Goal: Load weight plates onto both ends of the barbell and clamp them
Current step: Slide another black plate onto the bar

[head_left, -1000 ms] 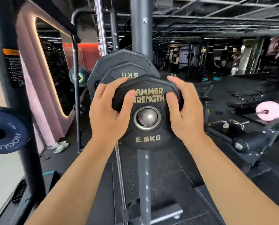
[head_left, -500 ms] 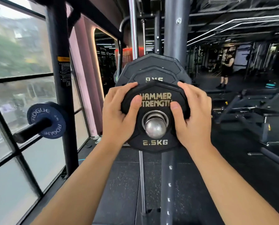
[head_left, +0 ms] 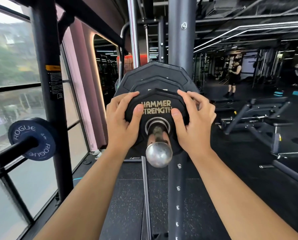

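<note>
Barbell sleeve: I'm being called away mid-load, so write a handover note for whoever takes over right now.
Left hand grips the Hammer Strength plate at its left rim, thumb on its face; right hand likewise at the right rim.
The plate is on the barbell sleeve, in front of two larger black plates.
Done: three plates on this end.
Left: push it flush if needed, then clamp; no clamp in view. Other end unseen.

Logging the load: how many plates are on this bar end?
3. Frontmost, the small Hammer Strength plate, held by the left hand and right hand; a wider plate behind it; the widest plate at the back. Others behind may be hidden.
</note>
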